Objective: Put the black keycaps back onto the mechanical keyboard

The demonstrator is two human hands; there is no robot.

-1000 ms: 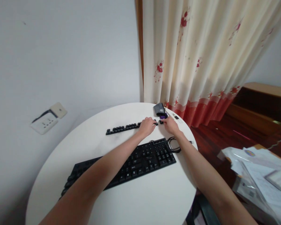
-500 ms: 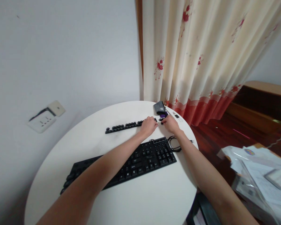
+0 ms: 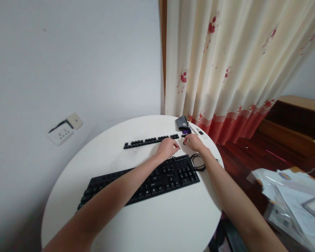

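As the left hand and right hand each pinch a small black piece, apparently a keycap, between a keycap row and a black keyboard, a slack fingertip grip could drop one.
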